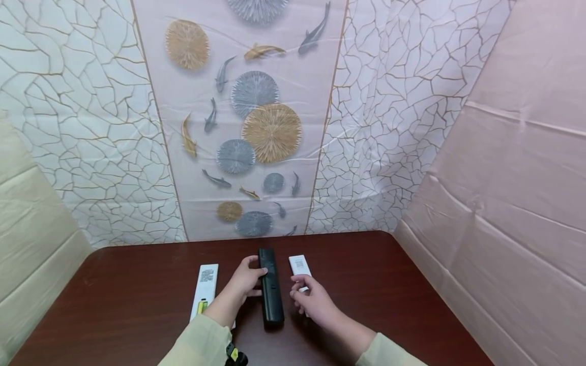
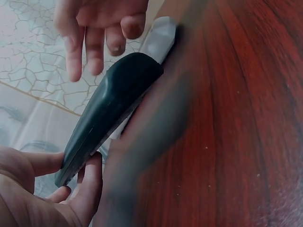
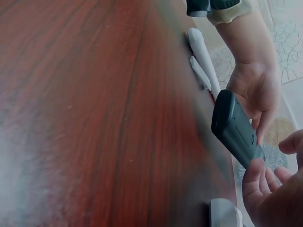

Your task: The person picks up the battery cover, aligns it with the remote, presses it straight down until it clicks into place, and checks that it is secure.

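Well, leftmost on the dark reddish wooden table point(image 1: 133, 290) lies a slim white remote control point(image 1: 207, 282) with a printed label, a yellow-green item point(image 1: 202, 306) showing over it. Next comes the left hand point(image 1: 246, 278), thumb and fingers closed narrowly about the far end of a long black remote control point(image 1: 272, 292). That one is smooth, slightly glossy and round-edged, tilted in front of the person. Rightmost, the right hand point(image 1: 317, 301) hangs loosely bent, fingers apart and gripping nothing, partly hiding a labelled white remote point(image 1: 300, 265); whether they touch, I can't tell.
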`<state>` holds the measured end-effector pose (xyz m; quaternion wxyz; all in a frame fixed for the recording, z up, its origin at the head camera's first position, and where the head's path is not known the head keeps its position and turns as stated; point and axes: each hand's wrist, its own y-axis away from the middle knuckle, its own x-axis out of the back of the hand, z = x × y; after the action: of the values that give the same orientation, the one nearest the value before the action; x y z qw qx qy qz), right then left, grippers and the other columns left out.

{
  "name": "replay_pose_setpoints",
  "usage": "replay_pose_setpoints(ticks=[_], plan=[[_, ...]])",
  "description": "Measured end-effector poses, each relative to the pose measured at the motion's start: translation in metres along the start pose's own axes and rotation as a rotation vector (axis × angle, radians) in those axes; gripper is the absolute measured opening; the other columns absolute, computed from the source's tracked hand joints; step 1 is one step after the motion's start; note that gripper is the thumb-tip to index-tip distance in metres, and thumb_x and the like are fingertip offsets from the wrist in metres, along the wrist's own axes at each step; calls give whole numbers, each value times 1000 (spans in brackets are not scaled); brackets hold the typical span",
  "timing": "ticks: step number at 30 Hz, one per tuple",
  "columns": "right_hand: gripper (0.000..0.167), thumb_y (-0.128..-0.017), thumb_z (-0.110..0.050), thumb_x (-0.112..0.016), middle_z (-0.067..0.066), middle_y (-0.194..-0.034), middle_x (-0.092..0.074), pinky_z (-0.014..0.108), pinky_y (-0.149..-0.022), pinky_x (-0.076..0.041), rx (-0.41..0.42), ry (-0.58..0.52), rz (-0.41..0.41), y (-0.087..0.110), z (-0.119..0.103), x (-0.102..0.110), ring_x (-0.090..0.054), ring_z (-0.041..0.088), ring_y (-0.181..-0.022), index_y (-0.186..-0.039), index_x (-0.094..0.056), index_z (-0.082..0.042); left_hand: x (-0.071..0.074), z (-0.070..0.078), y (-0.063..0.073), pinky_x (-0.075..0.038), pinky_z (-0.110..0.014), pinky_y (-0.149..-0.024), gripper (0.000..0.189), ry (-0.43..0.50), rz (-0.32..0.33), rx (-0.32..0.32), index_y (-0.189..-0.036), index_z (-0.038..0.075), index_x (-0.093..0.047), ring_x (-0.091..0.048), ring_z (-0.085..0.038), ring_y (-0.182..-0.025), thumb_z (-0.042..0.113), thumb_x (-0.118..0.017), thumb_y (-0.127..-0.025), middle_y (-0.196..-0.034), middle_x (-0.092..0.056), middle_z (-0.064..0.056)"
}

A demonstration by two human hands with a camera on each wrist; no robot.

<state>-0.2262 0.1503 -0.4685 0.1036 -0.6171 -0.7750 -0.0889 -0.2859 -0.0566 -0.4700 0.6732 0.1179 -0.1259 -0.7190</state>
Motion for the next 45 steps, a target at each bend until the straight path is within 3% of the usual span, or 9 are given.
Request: replay_pose_setpoints(ticks=[11, 20, 30, 40, 45], plan=[[30, -94, -4, -60, 7, -98, -57, 29, -53, -49, 10, -12, -1, 3, 12, 5, -55, 17, -68, -122, -57, 5, -2, -6, -6, -60, -45, -69, 61, -37, 37, 3, -152, 5, -28, -63, -40, -107, 11, -59, -100, -132, -50, -30], [28, -93, -1, -59, 12, -97, -57, 29, -54, -49, 7, -39, -3, 14, -6, 8, -54, 19, -67, -120, -56, 7, -2, -7, -8, -59, -45, -70, 62, -55, 29, 20, -152, 2, -27, -62, -41, -109, 11, -59, -100, -132, -50, -32], [28, -94, -2, -59, 8, -97, -58, 29, -52, -48, 12, -29, 8, 7, 13, 12, -54, 18, -66, -121, -57, 5, -4, -6, -9, -59, -44, -71, 62, -84, 15, 26, -152, -1, -26, -61, -42, -110, 11, -58, -100, -132, -50, -33], [28, -95, -4, -59, 7, -97, -58, 28, -52, -48, 16, -37, 11, 8, 12, 11, -54, 18, -67, -122, -57, 4, -3, -5, -8, -59, -44, -72, 60, -112, -13, 24, -150, -8, -25, -58, -44, -115, 21, -50, -104, -137, -46, -35], [30, -95, -5, -60, 7, -96, -57, 30, -53, -50, 17, -37, 6, 11, 9, 11, -55, 18, -68, -123, -57, 5, -4, -4, -3, -59, -45, -71, 62, -151, 2, 7, -149, -11, -25, -54, -47, -119, 22, -51, -103, -140, -43, -36]])
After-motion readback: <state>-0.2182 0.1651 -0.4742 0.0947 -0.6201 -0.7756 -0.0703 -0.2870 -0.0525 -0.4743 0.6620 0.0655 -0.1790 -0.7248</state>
